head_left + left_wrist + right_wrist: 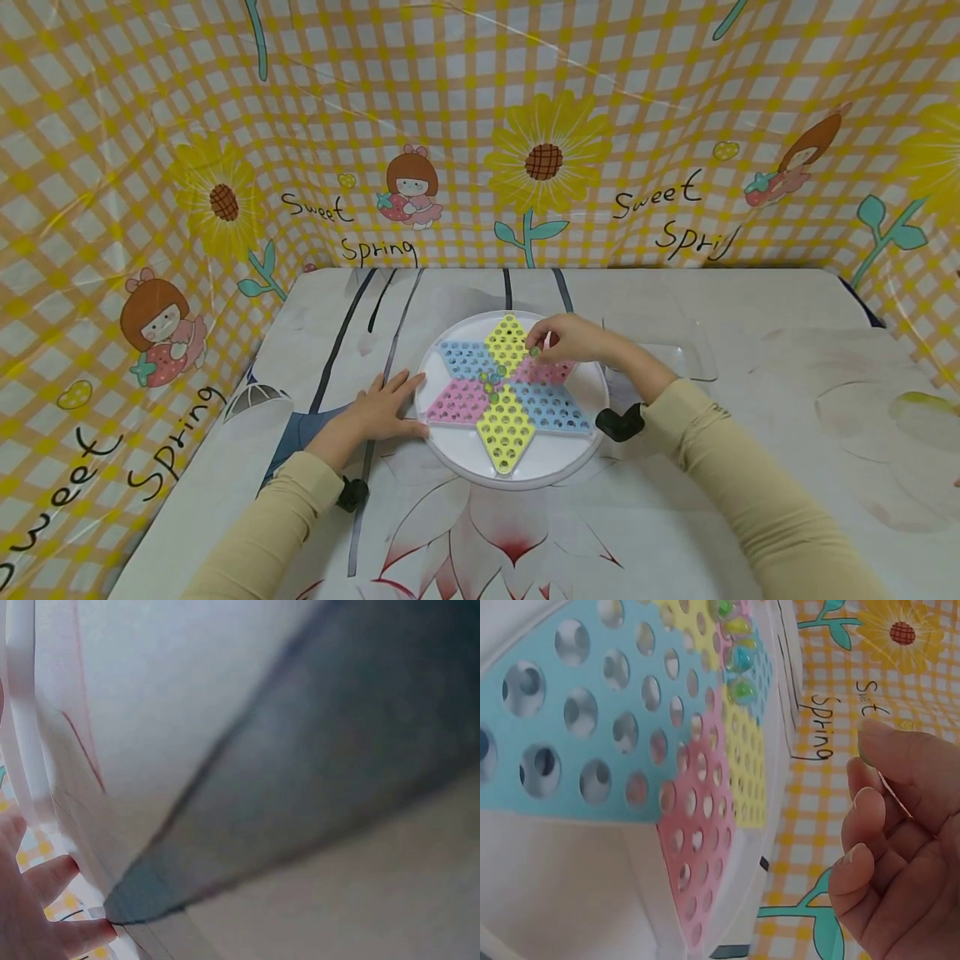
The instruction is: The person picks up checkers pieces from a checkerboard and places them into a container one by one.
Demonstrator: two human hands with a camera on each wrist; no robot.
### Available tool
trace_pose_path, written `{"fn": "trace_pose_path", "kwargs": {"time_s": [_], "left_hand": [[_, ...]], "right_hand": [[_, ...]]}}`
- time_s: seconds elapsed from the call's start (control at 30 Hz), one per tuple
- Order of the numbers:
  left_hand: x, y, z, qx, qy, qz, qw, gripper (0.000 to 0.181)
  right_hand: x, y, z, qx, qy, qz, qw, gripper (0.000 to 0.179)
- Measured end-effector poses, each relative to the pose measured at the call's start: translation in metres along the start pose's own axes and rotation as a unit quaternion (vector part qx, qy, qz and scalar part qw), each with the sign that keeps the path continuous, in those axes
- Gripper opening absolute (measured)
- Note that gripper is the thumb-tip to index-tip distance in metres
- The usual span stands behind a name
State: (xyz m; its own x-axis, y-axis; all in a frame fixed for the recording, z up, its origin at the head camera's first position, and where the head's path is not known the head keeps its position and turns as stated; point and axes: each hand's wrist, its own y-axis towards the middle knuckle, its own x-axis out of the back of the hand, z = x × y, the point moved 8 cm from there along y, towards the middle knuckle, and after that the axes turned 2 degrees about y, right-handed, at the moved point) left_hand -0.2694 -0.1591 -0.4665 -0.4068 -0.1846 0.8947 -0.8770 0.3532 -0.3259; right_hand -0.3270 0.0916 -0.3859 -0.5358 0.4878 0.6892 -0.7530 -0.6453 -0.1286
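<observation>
A round white Chinese checkers board (pixel 453 443) with a star of yellow, pink and blue holed sections lies on the table. Several glass marbles (pixel 489 388) sit near the star's centre; green, yellow and teal ones (pixel 741 691) show in the right wrist view. My right hand (pixel 568 338) is above the board's upper right, pinching a green marble (pixel 865 755) between thumb and index finger. Fingers spread, my left hand (pixel 384 408) rests at the board's left rim. In the left wrist view only part of the left hand's fingers (pixel 52 879) shows.
Behind the right forearm lies a clear plastic tray (pixel 699 363). The table (pixel 660 508) has a printed cover with lines and a flower. A yellow checked cloth (pixel 465 75) hangs around the back and sides. Black bands (pixel 621 422) sit at both wrists.
</observation>
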Motion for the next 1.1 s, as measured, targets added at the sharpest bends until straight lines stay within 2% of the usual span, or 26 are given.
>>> {"fn": "trace_pose_path", "kwargs": {"time_s": [0.2,0.73,1.1], "left_hand": [[-0.001,-0.001,0.0,0.0,-0.003,0.001,1.0,0.091],[0.001,-0.004,-0.002,-0.002,-0.009,-0.006,0.9999,0.091],[0.0,-0.002,-0.002,-0.001,-0.005,-0.003,1.0,0.091]], "right_hand": [[0.012,-0.006,-0.004,-0.001,-0.012,-0.001,0.9999,0.019],[0.044,-0.031,-0.018,-0.042,-0.015,-0.026,0.9987,0.019],[0.062,-0.051,-0.039,-0.062,-0.021,-0.056,0.9963,0.015]]}}
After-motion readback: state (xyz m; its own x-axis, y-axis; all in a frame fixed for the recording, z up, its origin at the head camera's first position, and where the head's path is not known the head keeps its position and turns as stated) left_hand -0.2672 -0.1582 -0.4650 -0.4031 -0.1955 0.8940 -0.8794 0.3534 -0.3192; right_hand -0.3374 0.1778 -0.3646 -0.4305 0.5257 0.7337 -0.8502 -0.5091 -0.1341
